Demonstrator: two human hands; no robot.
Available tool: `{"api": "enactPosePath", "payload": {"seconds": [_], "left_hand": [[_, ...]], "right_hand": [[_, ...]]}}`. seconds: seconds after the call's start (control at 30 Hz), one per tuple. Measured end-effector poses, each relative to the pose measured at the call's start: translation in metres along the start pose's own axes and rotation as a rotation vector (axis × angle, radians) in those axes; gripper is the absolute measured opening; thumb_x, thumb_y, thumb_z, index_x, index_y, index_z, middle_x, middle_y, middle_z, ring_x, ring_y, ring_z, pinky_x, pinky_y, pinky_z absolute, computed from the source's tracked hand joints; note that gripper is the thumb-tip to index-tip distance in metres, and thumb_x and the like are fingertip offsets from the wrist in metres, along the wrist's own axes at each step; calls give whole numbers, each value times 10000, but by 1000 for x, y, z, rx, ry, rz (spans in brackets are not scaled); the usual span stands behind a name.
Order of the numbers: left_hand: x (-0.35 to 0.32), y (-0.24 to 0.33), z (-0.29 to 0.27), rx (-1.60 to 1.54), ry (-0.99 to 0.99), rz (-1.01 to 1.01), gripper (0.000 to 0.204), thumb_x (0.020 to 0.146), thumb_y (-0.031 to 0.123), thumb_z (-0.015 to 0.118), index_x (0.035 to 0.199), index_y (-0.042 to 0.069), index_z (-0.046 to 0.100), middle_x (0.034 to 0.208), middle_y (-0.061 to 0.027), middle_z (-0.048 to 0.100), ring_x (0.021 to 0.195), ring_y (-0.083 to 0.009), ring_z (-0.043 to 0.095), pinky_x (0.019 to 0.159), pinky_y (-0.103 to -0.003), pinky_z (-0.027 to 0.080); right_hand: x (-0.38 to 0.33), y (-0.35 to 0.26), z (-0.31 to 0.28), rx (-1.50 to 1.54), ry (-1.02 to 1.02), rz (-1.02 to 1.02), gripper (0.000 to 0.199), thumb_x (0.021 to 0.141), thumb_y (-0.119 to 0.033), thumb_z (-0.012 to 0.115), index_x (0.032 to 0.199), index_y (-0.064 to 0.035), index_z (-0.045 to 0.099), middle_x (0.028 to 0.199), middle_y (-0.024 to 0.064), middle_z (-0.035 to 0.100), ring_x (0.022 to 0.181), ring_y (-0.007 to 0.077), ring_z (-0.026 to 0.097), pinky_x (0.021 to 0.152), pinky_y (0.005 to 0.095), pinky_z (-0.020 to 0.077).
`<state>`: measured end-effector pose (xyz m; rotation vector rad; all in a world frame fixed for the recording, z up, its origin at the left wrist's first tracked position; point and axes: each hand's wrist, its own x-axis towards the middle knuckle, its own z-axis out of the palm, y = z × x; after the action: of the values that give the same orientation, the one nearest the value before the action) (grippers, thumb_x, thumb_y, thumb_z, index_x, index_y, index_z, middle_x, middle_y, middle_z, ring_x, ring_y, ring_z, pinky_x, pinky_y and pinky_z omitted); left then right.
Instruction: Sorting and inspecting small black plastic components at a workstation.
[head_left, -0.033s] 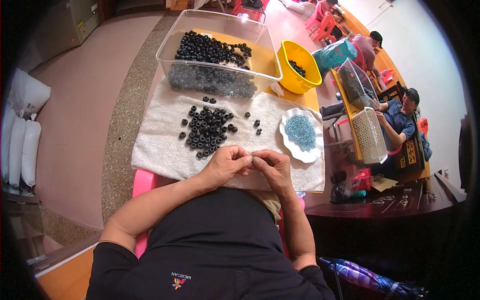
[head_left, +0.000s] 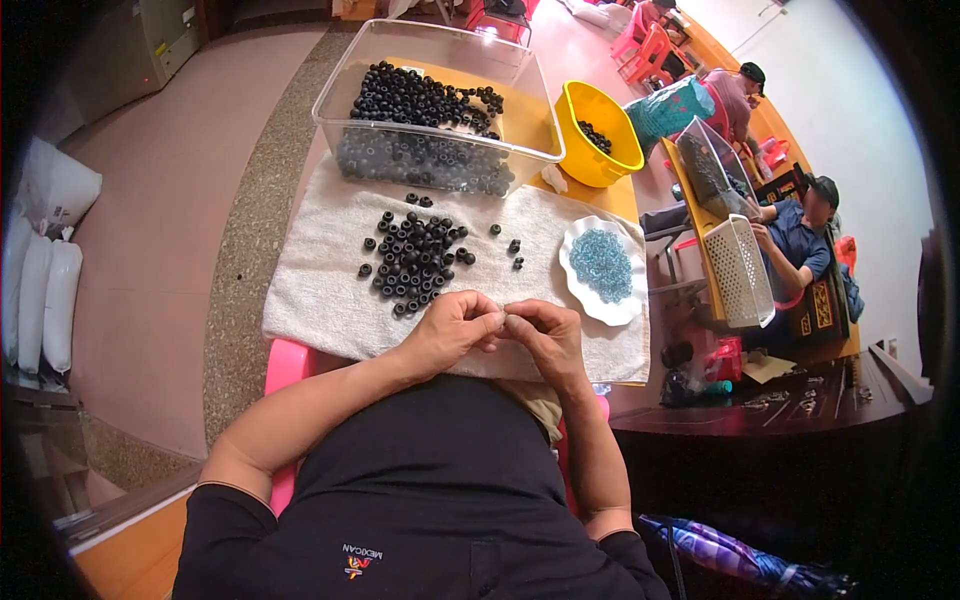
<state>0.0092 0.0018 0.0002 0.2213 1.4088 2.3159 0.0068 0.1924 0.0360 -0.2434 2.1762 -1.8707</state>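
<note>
My left hand (head_left: 460, 325) and my right hand (head_left: 548, 340) meet fingertip to fingertip above the near edge of a white towel (head_left: 320, 290). Both are closed in a pinch, and whatever lies between the fingers is too small and covered to make out. Just beyond my left hand is a heap of black round pieces with holes (head_left: 415, 255), like large beads. A few loose black pieces (head_left: 515, 246) lie to its right. Past my right hand, a white wavy-rimmed plate (head_left: 618, 312) holds a mound of small see-through blue pieces (head_left: 600, 265).
A clear plastic bin (head_left: 540, 155) with many black pieces stands at the towel's far side. Beside it is a yellow tub (head_left: 600, 175) with some more. Two people sit at the right near a white perforated basket (head_left: 738, 270). White sacks (head_left: 45, 290) stand far left.
</note>
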Motion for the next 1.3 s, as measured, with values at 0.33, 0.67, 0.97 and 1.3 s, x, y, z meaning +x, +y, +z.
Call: {"api": "enactPosePath", "payload": {"seconds": [0.33,0.67,0.97,1.3], "left_hand": [[0,1,2,75,15,-25,196,974,172,612,1023,-17,619,892,-33,645,746,-85,600,689,-245,537],[-1,3,1,124,-8,-3,204,980,179,601,1011,-23,605,862,-30,628,732,-82,588,687,-243,527],[0,1,1,109,-6,1,217,984,200,600,1013,-15,604,886,-23,620,752,-77,586,691,-237,525],[1,2,1,88,4,-10,208,979,207,611,995,0,604,862,-19,612,723,-80,588,684,-244,534]], "right_hand": [[1,6,-4,-124,25,-162,99,867,-35,687,944,26,695,876,79,693,819,122,640,727,261,507],[0,-1,0,-111,68,-44,126,923,-18,641,1017,54,683,940,88,700,835,129,656,758,248,531],[2,7,-3,-68,14,-42,137,921,-25,646,1030,55,674,912,84,707,822,137,681,763,258,561],[3,9,-6,-54,42,-143,103,874,45,669,976,34,666,962,50,637,857,100,620,731,242,538]]}}
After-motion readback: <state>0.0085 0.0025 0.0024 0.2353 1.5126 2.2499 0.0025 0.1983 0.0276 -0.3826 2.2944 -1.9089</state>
